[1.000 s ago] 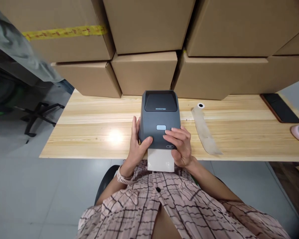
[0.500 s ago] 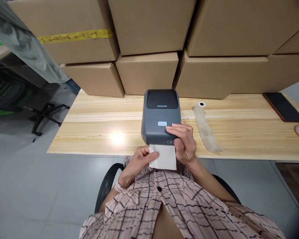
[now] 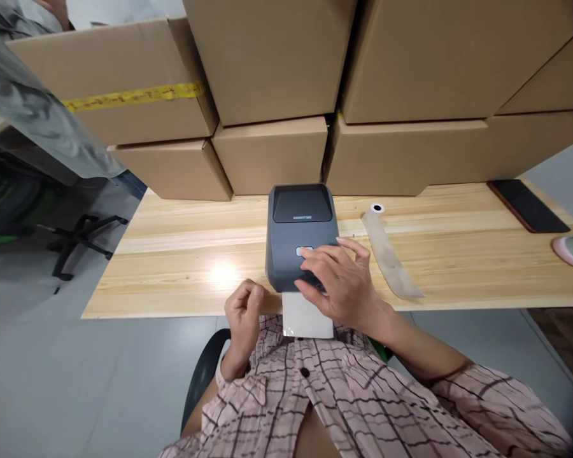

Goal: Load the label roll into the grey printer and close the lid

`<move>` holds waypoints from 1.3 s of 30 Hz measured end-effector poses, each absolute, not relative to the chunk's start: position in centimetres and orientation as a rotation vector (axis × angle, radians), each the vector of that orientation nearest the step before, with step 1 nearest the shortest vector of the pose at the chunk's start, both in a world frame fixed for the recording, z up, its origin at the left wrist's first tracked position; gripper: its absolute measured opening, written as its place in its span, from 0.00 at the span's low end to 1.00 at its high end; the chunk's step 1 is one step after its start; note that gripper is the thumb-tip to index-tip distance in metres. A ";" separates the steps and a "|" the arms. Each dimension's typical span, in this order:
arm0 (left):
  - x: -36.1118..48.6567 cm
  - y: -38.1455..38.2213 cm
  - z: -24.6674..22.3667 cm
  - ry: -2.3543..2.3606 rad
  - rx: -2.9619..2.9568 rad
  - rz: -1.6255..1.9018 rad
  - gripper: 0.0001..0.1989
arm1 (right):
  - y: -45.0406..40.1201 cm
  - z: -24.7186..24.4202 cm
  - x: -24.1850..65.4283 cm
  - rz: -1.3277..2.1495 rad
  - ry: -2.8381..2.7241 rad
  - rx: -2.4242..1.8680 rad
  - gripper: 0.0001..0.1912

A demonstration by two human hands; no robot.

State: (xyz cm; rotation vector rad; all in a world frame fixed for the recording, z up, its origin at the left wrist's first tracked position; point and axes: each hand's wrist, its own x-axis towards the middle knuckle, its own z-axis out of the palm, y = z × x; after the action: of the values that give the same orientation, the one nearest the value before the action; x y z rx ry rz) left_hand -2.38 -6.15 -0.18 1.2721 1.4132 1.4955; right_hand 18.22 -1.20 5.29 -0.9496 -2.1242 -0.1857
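Head view: right hand [image 3: 344,287] released, touching button [image 3: 298,252] of printer [image 3: 293,236]; left hand [image 3: 244,310] clenched. Printer likely stiff, hefty; grip sides.

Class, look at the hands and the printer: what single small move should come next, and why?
Probably a light press by the right hand on the pale button of the grey printer. One fingertip lies over that button, while the left hand is curled beside the printer, apart from the white paper sticking out of its front.
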 end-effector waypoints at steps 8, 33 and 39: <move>-1.0 -5.2 -0.9 1.326 1.416 1.364 0.30 | -4.0 -1.0 19.8 0.399 -1.592 -1.065 0.29; -3.5 9.1 3.2 1.257 1.474 1.404 0.30 | 12.0 12.3 20.2 0.098 -1.898 -1.100 0.40; -3.5 8.1 1.4 1.207 1.467 1.077 0.38 | 19.2 13.0 20.9 0.114 -1.908 -1.143 0.43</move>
State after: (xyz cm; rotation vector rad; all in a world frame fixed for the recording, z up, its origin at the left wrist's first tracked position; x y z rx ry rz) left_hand -3.46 8.13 1.43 1.4666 1.2069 1.0772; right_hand 20.88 19.22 13.03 -1.1432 -1.9084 0.1142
